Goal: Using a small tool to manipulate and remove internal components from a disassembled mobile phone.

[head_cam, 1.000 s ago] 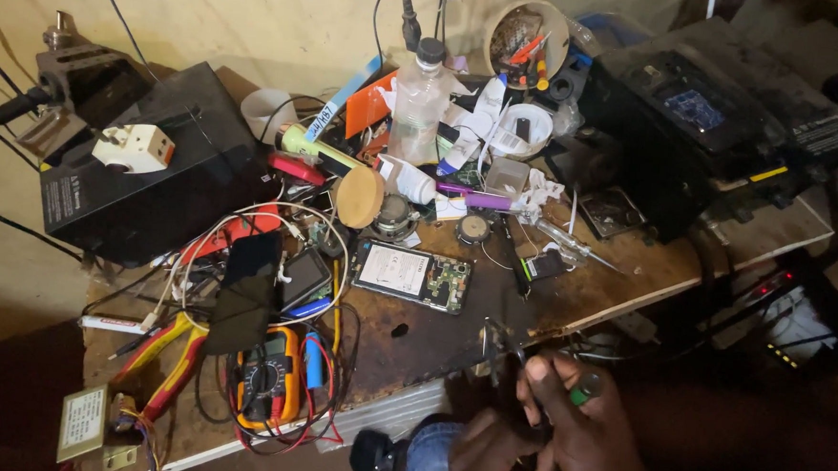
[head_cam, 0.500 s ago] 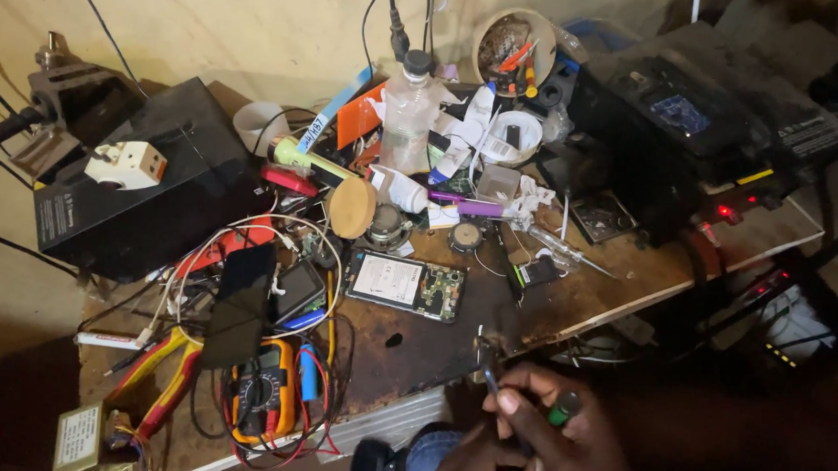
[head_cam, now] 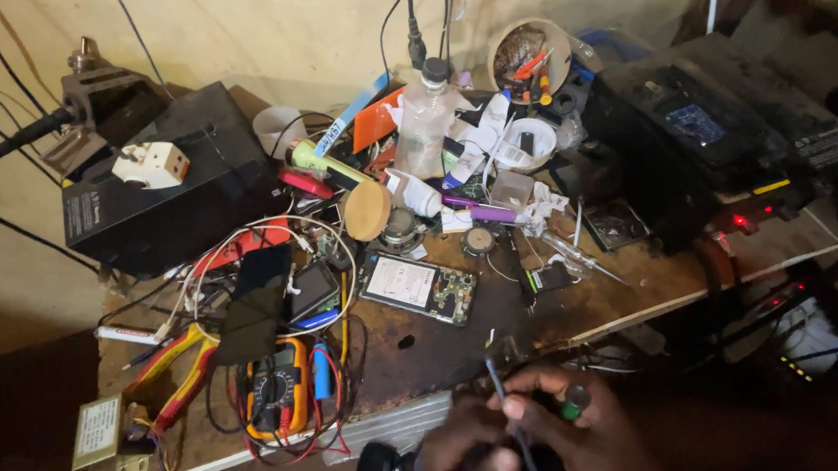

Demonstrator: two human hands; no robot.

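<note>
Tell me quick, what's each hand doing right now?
Left hand: closed around a dark object, unclear what.
Right hand: closed, pinching a thin grey metal tool, with a small green-capped object between its fingers.

Right hand (head_cam: 576, 435) at 5 o'clock pinches a thin tool (head_cam: 499, 388) with a green cap (head_cam: 575, 403); left hand (head_cam: 460, 453) just beside it, touching a dark round object (head_cam: 383, 466). Cluttered counter (head_cam: 646, 276): opened phone (head_cam: 418, 287) at center, multimeter (head_cam: 275, 390) at 7 o'clock, clear bottle (head_cam: 423, 121) at 12 o'clock.

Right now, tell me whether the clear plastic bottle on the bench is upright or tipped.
Upright: the clear plastic bottle stands with its dark cap on top.
</note>
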